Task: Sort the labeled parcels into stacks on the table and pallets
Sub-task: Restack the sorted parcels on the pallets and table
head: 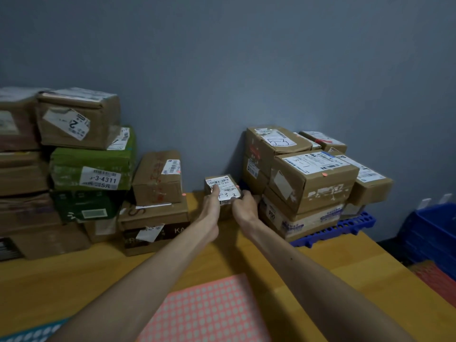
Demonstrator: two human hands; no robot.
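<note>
Brown cardboard small parcel (223, 187), white barcode label on top with handwritten digits. Left hand (211, 206) grips its left side, thumb on the label; right hand (245, 206) curls round the right edge. Parcel sits between both hands at the far end of the wooden table (98, 280), just left of the blue pallet (345, 228) stack.

Small parcel (225, 186) between left hand (211, 206), right hand (244, 206)
</note>
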